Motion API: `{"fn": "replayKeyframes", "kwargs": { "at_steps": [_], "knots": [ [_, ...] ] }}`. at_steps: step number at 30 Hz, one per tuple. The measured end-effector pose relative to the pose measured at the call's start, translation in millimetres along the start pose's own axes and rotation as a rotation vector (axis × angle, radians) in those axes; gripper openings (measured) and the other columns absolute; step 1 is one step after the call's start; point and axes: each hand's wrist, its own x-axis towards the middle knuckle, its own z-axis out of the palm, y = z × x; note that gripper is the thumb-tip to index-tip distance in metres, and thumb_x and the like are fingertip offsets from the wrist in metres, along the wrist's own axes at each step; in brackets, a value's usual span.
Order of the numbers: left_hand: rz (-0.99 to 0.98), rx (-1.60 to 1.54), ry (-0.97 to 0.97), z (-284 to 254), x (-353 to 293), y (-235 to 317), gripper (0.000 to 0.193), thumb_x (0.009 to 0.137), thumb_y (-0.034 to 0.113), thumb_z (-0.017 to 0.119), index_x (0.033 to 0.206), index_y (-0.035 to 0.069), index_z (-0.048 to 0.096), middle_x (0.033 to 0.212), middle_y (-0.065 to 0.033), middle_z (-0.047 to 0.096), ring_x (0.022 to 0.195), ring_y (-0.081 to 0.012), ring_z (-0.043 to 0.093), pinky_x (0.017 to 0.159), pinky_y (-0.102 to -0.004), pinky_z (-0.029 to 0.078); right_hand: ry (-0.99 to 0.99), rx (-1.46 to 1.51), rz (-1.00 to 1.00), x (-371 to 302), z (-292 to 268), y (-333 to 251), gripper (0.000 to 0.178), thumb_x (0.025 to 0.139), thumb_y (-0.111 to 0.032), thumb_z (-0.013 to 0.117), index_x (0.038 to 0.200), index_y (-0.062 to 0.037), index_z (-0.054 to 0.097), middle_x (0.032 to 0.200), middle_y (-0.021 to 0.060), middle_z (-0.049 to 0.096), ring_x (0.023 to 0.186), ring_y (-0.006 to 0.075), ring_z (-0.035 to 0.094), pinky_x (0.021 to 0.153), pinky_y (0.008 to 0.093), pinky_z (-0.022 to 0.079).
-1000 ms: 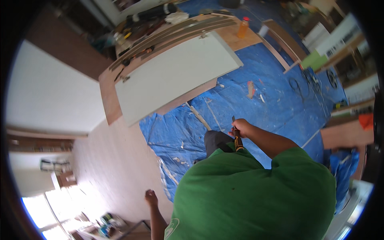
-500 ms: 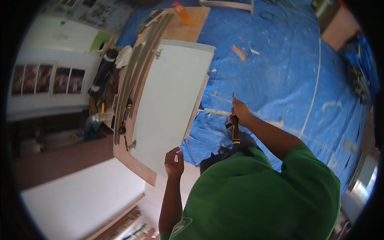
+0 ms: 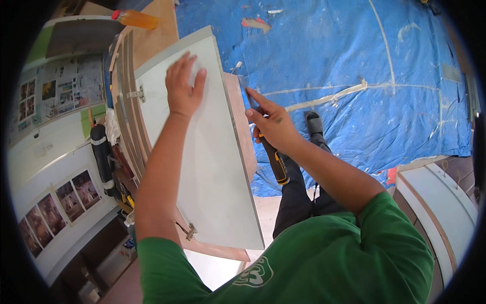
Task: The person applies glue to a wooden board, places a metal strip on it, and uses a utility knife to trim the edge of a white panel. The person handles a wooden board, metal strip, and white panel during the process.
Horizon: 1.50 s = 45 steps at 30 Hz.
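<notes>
A white cabinet door panel [image 3: 212, 152] lies flat on the wooden bench, with a metal hinge [image 3: 137, 94] near its far left and another hinge [image 3: 191, 232] near its close end. My left hand [image 3: 185, 88] is over the far part of the panel, palm down with the fingers apart. Whether it presses on the surface I cannot tell. Beside the panel's right edge, my right hand [image 3: 273, 121] grips a chisel-like tool [image 3: 276, 163] with a black and yellow handle. Its narrow grey blade points away from me, along that edge.
An orange drink bottle [image 3: 136, 20] lies on the bench's far end. Long wood strips [image 3: 132, 101] run left of the panel. Blue tarp [image 3: 329, 50] covers the floor on the right, with a white panel [image 3: 440, 202] at the near right.
My left hand has moved forward from the panel's near corner to over its far part, fingers spreading. The tool in my right hand has come up beside the panel edge. The view has turned.
</notes>
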Motion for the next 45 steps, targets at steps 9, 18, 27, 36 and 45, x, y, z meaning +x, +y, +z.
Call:
{"fn": "replayKeyframes", "kwargs": {
  "at_steps": [9, 18, 27, 36, 45],
  "knots": [
    [0.065, 0.05, -0.244, 22, 35, -27, 0.06, 0.1, 0.041, 0.06, 0.148, 0.005, 0.055, 0.158, -0.019, 0.049, 0.146, -0.0392, 0.042, 0.124, -0.0495, 0.026, -0.156, -0.004, -0.095, 59, -12, 6, 0.051, 0.109, -0.02, 0.057, 0.159, -0.0105, 0.048, 0.091, 0.0116, 0.064, 0.071, 0.0179, 0.066, 0.069, 0.0326, 0.057],
    [-0.007, 0.008, -0.366, 23, 40, -32, 0.068, 0.102, 0.045, 0.053, 0.153, 0.001, 0.047, 0.165, -0.0253, 0.035, 0.149, -0.0424, 0.036, 0.124, -0.051, 0.026, -0.184, -0.04, -0.294, 88, -15, 18, 0.055, 0.107, -0.013, 0.056, 0.16, -0.0076, 0.043, 0.096, 0.0188, 0.065, 0.083, 0.0305, 0.065, 0.078, 0.0393, 0.053],
    [-0.005, -0.05, -0.38, 23, 40, -33, 0.069, 0.102, 0.043, 0.052, 0.154, -0.002, 0.043, 0.166, -0.0262, 0.033, 0.15, -0.0415, 0.034, 0.124, -0.0501, 0.025, -0.192, -0.026, -0.39, 83, -7, 33, 0.056, 0.106, -0.003, 0.054, 0.16, -0.0019, 0.041, 0.097, 0.0158, 0.059, 0.082, 0.0229, 0.059, 0.079, 0.0329, 0.05],
    [-0.018, -0.088, -0.373, 24, 38, -36, 0.067, 0.103, 0.042, 0.05, 0.155, -0.001, 0.043, 0.167, -0.0252, 0.033, 0.152, -0.0401, 0.033, 0.124, -0.0496, 0.024, -0.197, -0.058, -0.355, 91, -10, 13, 0.056, 0.106, -0.002, 0.054, 0.161, -0.005, 0.043, 0.092, 0.014, 0.056, 0.075, 0.021, 0.057, 0.072, 0.0307, 0.049],
    [-0.015, -0.116, -0.366, 25, 38, -37, 0.066, 0.104, 0.039, 0.051, 0.156, -0.001, 0.043, 0.167, -0.0248, 0.033, 0.152, -0.0393, 0.033, 0.125, -0.0488, 0.023, -0.221, -0.09, -0.298, 91, -15, 1, 0.057, 0.105, -0.003, 0.054, 0.161, -0.0054, 0.042, 0.091, 0.0154, 0.057, 0.074, 0.0251, 0.058, 0.071, 0.0354, 0.05]
  ]
}}
